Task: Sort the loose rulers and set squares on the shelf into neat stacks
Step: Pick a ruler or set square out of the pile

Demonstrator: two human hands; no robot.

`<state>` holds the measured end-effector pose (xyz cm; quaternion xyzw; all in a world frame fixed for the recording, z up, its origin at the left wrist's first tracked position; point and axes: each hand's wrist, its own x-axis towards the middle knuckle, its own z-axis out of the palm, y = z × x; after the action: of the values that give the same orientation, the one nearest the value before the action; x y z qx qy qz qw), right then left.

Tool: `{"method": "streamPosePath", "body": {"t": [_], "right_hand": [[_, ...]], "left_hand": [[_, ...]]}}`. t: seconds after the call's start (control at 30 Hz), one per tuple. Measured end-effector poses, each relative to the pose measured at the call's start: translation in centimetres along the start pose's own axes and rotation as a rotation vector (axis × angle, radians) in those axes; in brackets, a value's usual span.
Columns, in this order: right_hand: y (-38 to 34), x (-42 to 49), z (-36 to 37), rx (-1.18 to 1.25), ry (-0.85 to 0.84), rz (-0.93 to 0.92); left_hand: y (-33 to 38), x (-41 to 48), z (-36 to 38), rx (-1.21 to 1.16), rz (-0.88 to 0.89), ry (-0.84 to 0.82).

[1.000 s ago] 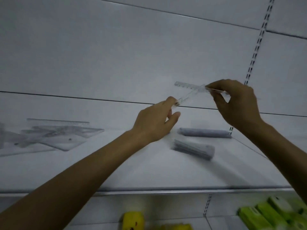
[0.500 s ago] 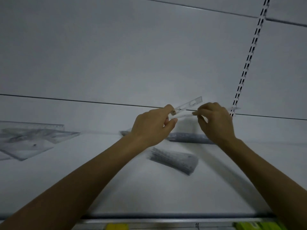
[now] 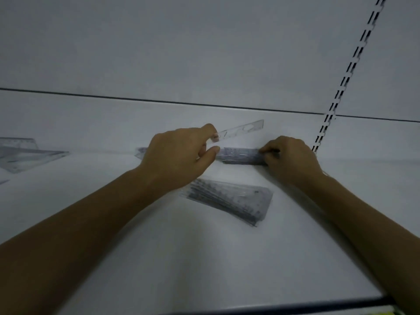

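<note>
My left hand (image 3: 181,155) pinches a clear plastic ruler (image 3: 241,130) by its left end, holding it tilted up to the right above the shelf. My right hand (image 3: 288,156) rests on the right end of a stack of clear rulers (image 3: 241,155) lying along the back of the white shelf (image 3: 204,258); its fingers are curled onto the top ruler. A second, fanned stack of rulers (image 3: 231,201) lies nearer, angled down to the right. Clear set squares (image 3: 25,155) are piled at the far left.
The shelf's back wall rises right behind the rear stack. A slotted upright rail (image 3: 345,80) runs up the wall at the right. The shelf's dark front edge (image 3: 295,306) crosses the bottom of the view.
Both hands have come down from mid-air to the rear stack. My right hand let go of the tilted ruler's end and set its own ruler on the stack; the view moved closer.
</note>
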<state>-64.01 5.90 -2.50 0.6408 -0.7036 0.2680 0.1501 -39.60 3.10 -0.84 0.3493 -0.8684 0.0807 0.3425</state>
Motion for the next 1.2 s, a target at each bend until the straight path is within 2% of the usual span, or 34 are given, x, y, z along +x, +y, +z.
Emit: {"method": "streamPosePath", "body": {"t": [0.27,0.43,0.5,0.6,0.67,0.73,0.9,1.03,1.1,1.2], "right_hand": [[0.3,0.0,0.2,0.050,-0.011,0.023],[0.0,-0.5,0.0,0.086,-0.007,0.024],[-1.0,-0.9,-0.8,0.261,0.009,0.040],[-4.6,-1.6,-2.5,0.850,-0.063,0.015],[-6.7,-1.9,-3.2,1.104,-0.076,-0.024],[-7.6,-1.9,-3.6,1.202,-0.051,0.002],[-6.5,-1.8,-4.2,1.334,0.008,0.239],[-6.9,-2.2,-4.3,1.309,-0.093,0.143],[-7.5,-2.1,-4.4,1.331,-0.004,0.158],[-7.0,-1.5,-5.5,1.376,0.279,0.285]], "left_hand": [[-0.6,0.3,-0.2,-0.004,-0.105,0.001],[-0.7,0.1,-0.3,-0.015,-0.106,-0.022],[-0.7,0.1,-0.5,-0.037,-0.088,-0.011],[-0.2,-0.2,-0.6,-0.113,-0.017,-0.009],[0.7,-0.4,-0.4,-0.158,0.029,-0.005],[1.2,-0.3,-0.4,-0.191,0.029,0.022],[1.4,-0.2,-0.6,-0.146,0.070,0.125],[1.7,-0.7,-0.6,-0.231,0.026,0.000],[1.8,-0.7,-0.9,-0.238,-0.009,-0.036],[1.0,-0.8,-0.6,-0.209,0.002,-0.001]]}}
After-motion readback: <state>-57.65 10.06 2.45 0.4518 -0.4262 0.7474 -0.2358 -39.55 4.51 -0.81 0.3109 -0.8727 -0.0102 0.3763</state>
